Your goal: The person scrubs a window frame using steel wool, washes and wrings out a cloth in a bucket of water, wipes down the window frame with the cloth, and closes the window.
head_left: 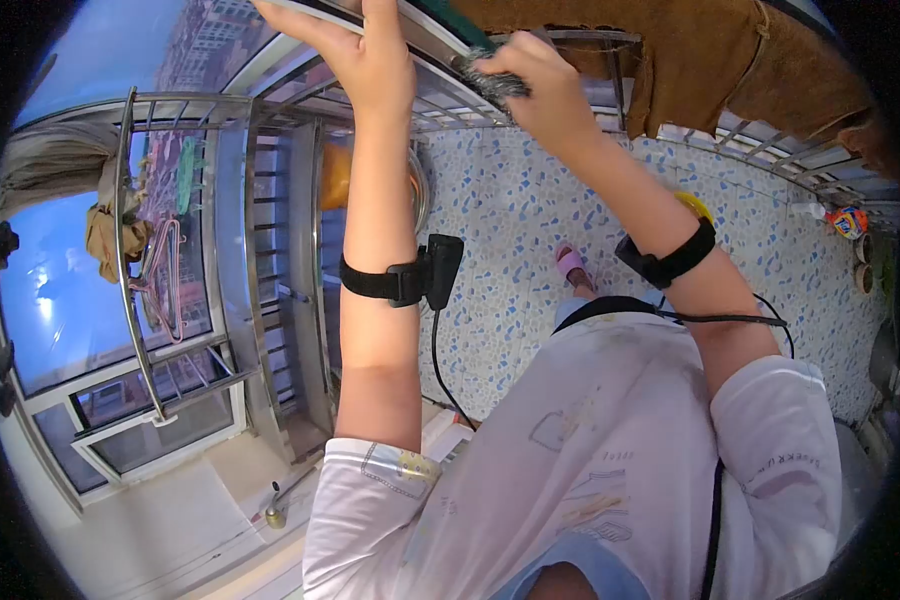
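Note:
My left hand point(370, 60) is raised to the light-coloured window frame point(425, 35) at the top. Its fingers are spread, and the tips are partly cut off by the picture edge. My right hand point(545, 90) is closed around a grey, shaggy piece of cloth point(497, 80), which lies against the frame's dark green strip point(455, 20). How far the cloth extends under the fingers is hidden. Black straps with small boxes sit on both forearms, the left box point(442, 270) trailing a cable.
Metal railings point(270, 250) and a hanging rod point(130, 250) with pink hangers point(170, 280) stand at the left. Brown fabric point(700, 60) hangs over bars at the top right. A detergent bag point(848, 222) lies at the right of the blue-speckled floor point(490, 200). A padlock point(275, 517) shows below.

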`<control>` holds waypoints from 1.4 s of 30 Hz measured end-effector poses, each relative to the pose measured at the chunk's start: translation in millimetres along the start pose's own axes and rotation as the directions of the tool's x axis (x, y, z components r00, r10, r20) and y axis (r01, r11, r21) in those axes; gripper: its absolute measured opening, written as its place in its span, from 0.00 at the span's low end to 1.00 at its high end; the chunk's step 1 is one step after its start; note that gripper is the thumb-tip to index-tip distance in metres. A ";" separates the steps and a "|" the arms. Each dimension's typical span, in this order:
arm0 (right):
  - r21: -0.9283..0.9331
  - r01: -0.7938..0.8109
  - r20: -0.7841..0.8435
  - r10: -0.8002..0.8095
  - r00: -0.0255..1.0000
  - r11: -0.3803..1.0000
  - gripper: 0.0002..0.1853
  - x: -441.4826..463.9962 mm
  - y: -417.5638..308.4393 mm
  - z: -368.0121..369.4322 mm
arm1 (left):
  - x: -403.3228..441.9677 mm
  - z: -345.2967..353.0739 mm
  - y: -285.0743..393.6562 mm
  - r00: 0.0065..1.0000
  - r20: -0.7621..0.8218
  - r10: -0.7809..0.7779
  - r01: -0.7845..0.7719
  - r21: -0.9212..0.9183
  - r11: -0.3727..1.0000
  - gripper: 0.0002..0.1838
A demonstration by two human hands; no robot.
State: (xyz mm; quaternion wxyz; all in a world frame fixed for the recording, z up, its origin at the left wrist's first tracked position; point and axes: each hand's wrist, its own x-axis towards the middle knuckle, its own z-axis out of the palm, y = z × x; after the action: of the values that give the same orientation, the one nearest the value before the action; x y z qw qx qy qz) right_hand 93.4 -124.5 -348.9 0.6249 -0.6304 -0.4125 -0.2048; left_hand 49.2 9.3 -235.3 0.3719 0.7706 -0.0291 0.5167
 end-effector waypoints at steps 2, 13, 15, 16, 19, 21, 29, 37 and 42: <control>0.039 -0.068 -0.052 0.070 0.996 0.997 0.18 -26.2 23.6 -1.2 | -0.3 1.3 1.6 1.000 -0.004 -0.026 0.026 -0.014 1.000 0.43; -0.039 -0.007 -0.334 -0.007 0.943 0.999 0.17 29.8 -33.0 -4.7 | 2.4 5.7 -5.4 0.997 0.012 0.081 -0.081 0.041 0.996 0.43; -0.057 -0.002 -0.272 -0.014 0.962 0.998 0.19 36.9 -45.2 1.7 | 1.9 7.1 -6.9 0.999 -0.009 0.050 -0.050 -0.005 0.999 0.43; -0.216 0.106 -0.278 -0.165 0.946 0.971 0.18 39.7 -51.5 0.0 | 2.1 7.1 -7.7 0.999 -0.008 0.050 -0.050 -0.007 0.999 0.43; -0.117 0.043 -0.217 -0.068 0.974 0.992 0.22 12.0 -21.7 3.3 | 1.0 7.2 -2.9 0.994 -0.002 0.106 -0.106 -0.005 0.994 0.42; -0.074 0.038 -0.181 -0.050 0.982 0.997 0.24 6.7 -19.7 -0.6 | -1.3 9.5 4.4 1.000 -0.004 0.001 -0.002 -0.069 0.998 0.42; -0.083 0.167 -0.139 -0.177 0.974 0.982 0.24 7.1 -12.9 4.0 | 0.0 11.1 0.1 1.000 0.012 0.019 -0.018 -0.072 0.997 0.42; -0.104 0.203 -0.024 -0.206 0.978 0.974 0.23 -2.4 -8.8 -9.5 | -1.2 2.3 5.3 1.000 0.009 -0.023 0.023 -0.014 1.000 0.43; -0.040 0.203 -0.102 -0.206 0.973 0.978 0.24 28.5 -27.5 -3.4 | -2.7 6.9 16.7 0.987 0.025 -0.158 0.159 -0.073 0.985 0.41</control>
State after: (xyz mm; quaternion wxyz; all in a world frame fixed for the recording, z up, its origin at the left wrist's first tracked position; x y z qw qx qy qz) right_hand 89.3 -123.6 -309.3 0.6121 -0.5820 -0.4383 -0.3074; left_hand 46.1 -7.8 -229.7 0.4400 0.7611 0.0095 0.4765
